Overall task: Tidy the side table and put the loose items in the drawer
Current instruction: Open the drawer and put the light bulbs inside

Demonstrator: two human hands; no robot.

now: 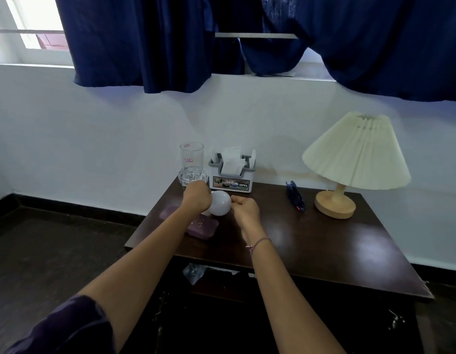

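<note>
- The left hand (196, 196) is wrapped around a white bulb (220, 203) just in front of the tissue box (231, 178).
- The right hand (244, 209), fingers curled, seems to pinch something too small to tell.
- A purple case (205, 227) lies nearer than the box, on the side table (311, 241).

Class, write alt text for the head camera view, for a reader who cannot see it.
Two bare hands meet at a white light bulb on a dark wooden side table: the left hand grips it, the right hand is closed beside it. Behind stand a glass, a tissue holder and a pleated lamp; a purple case lies under the left forearm.
</note>
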